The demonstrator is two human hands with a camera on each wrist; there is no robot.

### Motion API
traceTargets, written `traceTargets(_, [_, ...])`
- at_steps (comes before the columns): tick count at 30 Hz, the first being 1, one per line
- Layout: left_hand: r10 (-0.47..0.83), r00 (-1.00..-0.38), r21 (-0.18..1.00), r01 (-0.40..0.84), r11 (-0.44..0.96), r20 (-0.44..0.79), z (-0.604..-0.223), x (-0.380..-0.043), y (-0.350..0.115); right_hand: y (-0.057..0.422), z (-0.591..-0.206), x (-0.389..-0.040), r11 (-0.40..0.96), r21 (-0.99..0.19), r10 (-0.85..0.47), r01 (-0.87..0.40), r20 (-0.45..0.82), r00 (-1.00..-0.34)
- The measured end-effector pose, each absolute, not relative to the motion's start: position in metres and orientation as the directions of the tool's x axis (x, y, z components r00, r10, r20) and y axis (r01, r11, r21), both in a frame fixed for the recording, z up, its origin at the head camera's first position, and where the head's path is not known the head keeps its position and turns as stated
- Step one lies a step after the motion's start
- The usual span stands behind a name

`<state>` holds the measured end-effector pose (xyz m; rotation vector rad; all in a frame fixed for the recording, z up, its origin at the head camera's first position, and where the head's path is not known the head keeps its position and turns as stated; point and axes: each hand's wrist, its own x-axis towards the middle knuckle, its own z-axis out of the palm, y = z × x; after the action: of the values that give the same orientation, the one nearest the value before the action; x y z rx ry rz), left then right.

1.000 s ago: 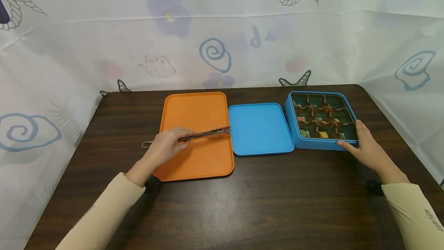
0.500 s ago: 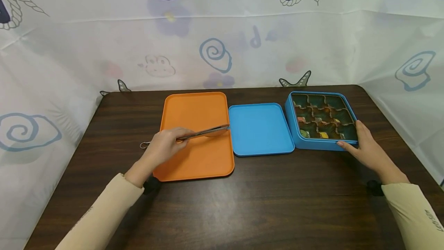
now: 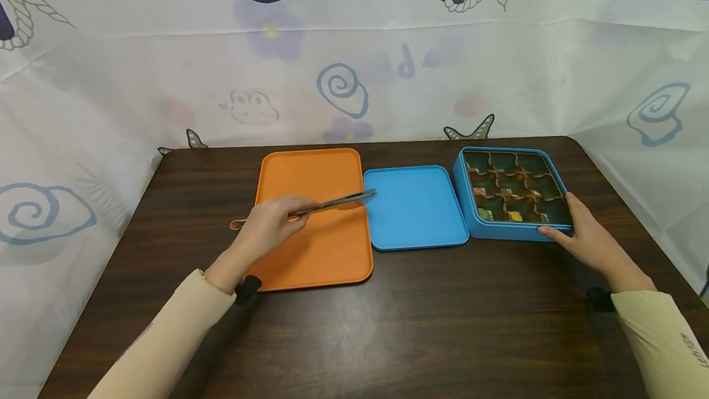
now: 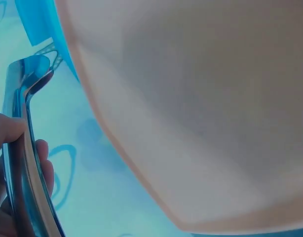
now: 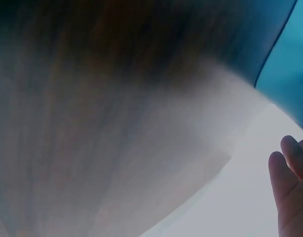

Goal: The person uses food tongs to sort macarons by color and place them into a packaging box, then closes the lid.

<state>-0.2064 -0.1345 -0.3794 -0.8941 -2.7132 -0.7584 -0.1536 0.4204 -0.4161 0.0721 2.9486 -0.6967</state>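
Metal tongs [image 3: 332,203] with a loop at the rear end are held in my left hand [image 3: 271,223]. In the left wrist view the thumb and fingers grip the tongs [image 4: 25,163] from both sides, and their rounded ends stand slightly apart with nothing seen between them. Below the hand lies an orange tray [image 3: 327,257]; the tong tips reach over the left edge of a blue tray [image 3: 418,214]. My right hand [image 3: 589,242] touches the near right corner of a blue box [image 3: 515,234], thumb at the front, fingers on the right side. Its fingers [image 5: 284,180] look straight.
Inside the box is a dark divided insert [image 3: 512,183] with several compartments, some holding small coloured pieces. Box and trays stand in a row on a dark wooden table [image 3: 410,325]. A patterned white cloth [image 3: 388,91] hangs behind and at the sides.
My left hand has shifted the tongs slightly right and farther from me, so the tips have moved from the orange tray's edge over the blue tray. The right hand stays on the box.
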Motion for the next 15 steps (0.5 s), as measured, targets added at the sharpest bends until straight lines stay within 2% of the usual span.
traceTargets(5, [0.515, -0.780, 0.389, 0.624, 0.678, 0.354, -0.372, -0.208, -0.123, 0.424, -0.412, -0.153, 0.913, -0.401, 0.015, 0.078, -0.157, -0.988])
traceTargets(15, [0.579, -0.719, 0.335, 0.693, 0.638, 0.385, -0.357, -0.217, -0.075, 0.433, -0.413, -0.149, 0.924, -0.383, -0.063, -0.004, -0.142, -0.988])
